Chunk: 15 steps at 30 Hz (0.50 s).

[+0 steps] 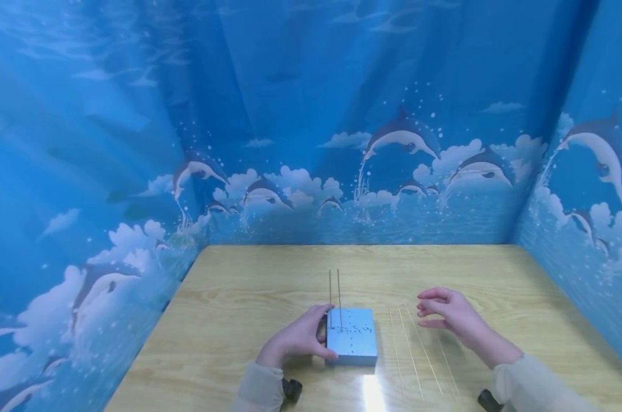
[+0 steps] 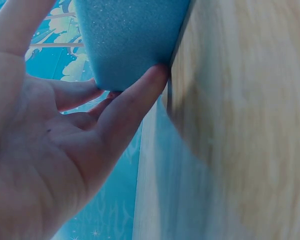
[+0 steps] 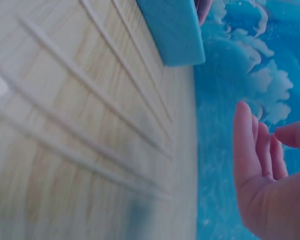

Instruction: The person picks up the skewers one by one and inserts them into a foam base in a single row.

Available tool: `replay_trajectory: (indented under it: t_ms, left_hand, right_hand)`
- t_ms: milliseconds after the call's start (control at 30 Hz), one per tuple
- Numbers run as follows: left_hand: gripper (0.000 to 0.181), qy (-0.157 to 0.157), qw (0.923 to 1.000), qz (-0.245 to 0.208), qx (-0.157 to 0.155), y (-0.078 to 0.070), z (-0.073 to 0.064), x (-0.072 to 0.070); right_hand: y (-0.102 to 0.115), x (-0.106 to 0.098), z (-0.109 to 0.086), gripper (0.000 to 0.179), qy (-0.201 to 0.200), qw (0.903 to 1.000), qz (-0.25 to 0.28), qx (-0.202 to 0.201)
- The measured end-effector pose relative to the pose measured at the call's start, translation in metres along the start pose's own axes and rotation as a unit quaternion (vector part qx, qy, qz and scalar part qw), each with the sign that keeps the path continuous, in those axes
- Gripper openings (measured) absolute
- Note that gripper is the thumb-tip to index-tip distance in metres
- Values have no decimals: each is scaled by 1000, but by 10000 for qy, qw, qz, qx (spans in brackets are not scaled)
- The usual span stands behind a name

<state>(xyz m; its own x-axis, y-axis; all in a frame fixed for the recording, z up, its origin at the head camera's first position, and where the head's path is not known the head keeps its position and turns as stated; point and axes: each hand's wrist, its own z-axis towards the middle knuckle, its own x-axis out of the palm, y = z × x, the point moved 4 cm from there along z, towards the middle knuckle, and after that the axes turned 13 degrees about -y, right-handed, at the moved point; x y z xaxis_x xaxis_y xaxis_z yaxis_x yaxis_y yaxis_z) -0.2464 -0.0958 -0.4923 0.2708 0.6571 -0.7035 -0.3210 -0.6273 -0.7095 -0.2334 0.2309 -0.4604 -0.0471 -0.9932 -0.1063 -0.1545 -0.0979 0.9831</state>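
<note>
A blue foam block (image 1: 359, 346) with small dark holes across its top lies on the table. Two thin sticks (image 1: 339, 289) stand upright in it near its left edge. My left hand (image 1: 301, 336) grips the block's left side, thumb at the near corner and fingers toward the far corner; the left wrist view shows the fingertips pressed against the foam (image 2: 132, 47). Several thin pale sticks (image 1: 411, 351) lie on the table to the right of the block. Above their far ends hovers my right hand (image 1: 460, 321), fingers loosely bent, with nothing between thumb and fingers.
The wood-grain table (image 1: 238, 297) is bordered at the back and sides by blue curtains (image 1: 300, 143) printed with dolphins and clouds. A bright reflection shows on the tabletop just in front of the block.
</note>
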Motion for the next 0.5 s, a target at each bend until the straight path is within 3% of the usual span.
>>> replay_trajectory:
  t_ms: [167,333,500]
  left_hand:
    - [114,20,10000,18,-30,1,-1,0]
    - [114,59,10000,-23,1,2,-1,1]
    - [114,43,10000,-18,-26,3,-1,0]
  right_hand:
    - [-15,-16,3,49,219,9991,16,367]
    - [-30,-31,4,41,257,9974,131,654]
    - [-38,-40,5,35,26,9956,13,940]
